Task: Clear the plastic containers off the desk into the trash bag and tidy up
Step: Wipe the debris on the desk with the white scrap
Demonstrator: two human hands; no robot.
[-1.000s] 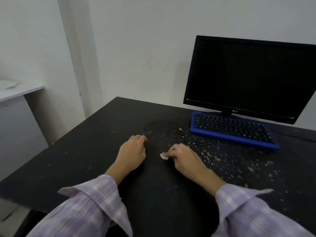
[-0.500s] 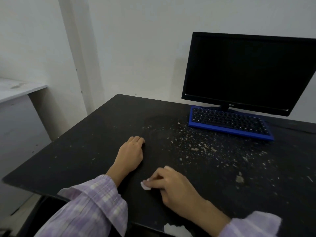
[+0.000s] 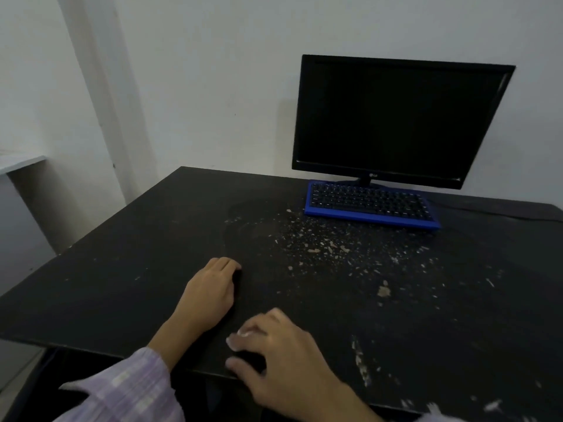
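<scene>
My left hand point(image 3: 210, 287) rests on the black desk point(image 3: 122, 269) with its fingers curled under and nothing in it. My right hand point(image 3: 274, 354) is at the desk's near edge, blurred, thumb and fingers apart around a dark gap; I see no scrap in it. Pale crumbs and flakes point(image 3: 320, 248) are strewn over the desk's middle and right, with a larger flake point(image 3: 383, 290) lying apart from them. No plastic container or trash bag shows in this view.
A dark monitor point(image 3: 396, 117) stands at the back right with a blue-framed keyboard point(image 3: 368, 205) in front of it. A cable point(image 3: 502, 213) runs off to the right. A white shelf point(image 3: 18, 161) juts from the left wall.
My right hand has drawn back from the desk's middle to its near edge, and the small white scrap it pinched is no longer visible. My left hand has stayed put.
</scene>
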